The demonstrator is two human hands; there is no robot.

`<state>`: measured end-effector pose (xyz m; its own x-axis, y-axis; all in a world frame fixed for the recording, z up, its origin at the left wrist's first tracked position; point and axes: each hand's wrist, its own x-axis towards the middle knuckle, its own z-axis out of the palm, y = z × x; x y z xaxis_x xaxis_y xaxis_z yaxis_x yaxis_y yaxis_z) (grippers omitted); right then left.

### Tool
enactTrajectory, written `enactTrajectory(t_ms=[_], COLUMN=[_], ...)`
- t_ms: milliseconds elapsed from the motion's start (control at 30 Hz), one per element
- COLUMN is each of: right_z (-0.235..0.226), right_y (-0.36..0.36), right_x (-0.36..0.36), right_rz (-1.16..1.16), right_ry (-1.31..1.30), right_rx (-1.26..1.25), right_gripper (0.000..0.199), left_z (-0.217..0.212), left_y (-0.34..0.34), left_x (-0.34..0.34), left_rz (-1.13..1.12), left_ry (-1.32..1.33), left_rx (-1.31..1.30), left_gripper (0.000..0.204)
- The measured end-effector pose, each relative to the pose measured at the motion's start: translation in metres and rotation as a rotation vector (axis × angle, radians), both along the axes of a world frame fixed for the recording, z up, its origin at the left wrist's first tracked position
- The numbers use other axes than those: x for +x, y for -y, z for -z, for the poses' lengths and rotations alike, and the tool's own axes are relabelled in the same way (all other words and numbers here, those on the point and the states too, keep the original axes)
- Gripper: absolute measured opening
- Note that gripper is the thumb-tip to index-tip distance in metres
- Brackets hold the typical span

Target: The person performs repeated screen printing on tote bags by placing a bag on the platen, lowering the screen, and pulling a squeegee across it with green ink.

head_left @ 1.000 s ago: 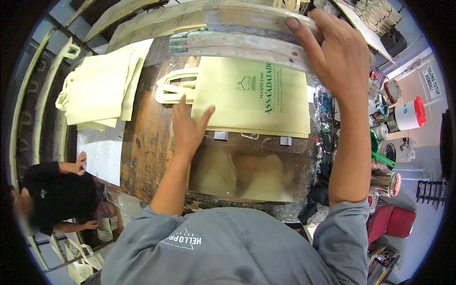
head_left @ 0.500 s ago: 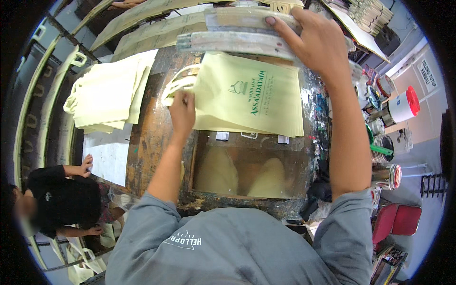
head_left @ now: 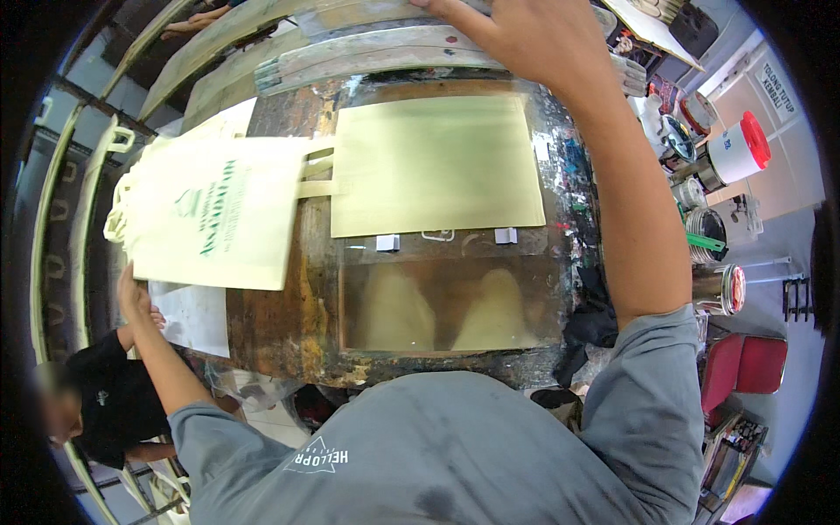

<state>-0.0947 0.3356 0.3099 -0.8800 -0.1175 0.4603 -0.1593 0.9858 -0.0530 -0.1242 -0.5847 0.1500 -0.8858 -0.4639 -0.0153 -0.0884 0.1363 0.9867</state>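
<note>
My left hand (head_left: pixel 133 299) is at the lower left edge of a pale yellow tote bag (head_left: pixel 262 219) with a green print. Its fingers are partly hidden behind the bag, which it grips over a stack of similar bags (head_left: pixel 122 197). At the top of the view, my right hand (head_left: pixel 534 39) grips the edge of a raised screen-printing frame (head_left: pixel 376 54); its fingertips are partly cut off. A blank pale yellow tote bag (head_left: pixel 437 166) lies flat on the table before me, its handles (head_left: pixel 317 175) pointing left.
A clear panel (head_left: pixel 455 302) with white clips sits at the table's near side. Another person's hand (head_left: pixel 157 318) is close to my left hand. Cans and a white tub with a red lid (head_left: pixel 739 153) stand on the right. Racks (head_left: pixel 66 227) line the left.
My left hand has carried the printed bag leftward from the table's middle to the stack, uncovering a blank bag. My right hand stays on the raised frame. The view has shifted slightly.
</note>
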Motion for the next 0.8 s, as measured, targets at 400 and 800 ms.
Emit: enactTrajectory(t_ms=[400,800], right_z=[-0.012,-0.002], right_y=[0.008,0.012], right_x=[-0.006,-0.005], right_rz=[0.015,0.015], right_ry=[0.08,0.0], right_rx=[-0.064,-0.082], right_gripper=[0.085,0.077], left_z=[0.118,0.15], left_y=[-0.708,-0.738], left_x=[0.102,0.124], left_rz=[1.166,1.037], left_ry=[-0.44,-0.443], left_rx=[-1.127,-1.124], left_gripper=[0.084,0.11])
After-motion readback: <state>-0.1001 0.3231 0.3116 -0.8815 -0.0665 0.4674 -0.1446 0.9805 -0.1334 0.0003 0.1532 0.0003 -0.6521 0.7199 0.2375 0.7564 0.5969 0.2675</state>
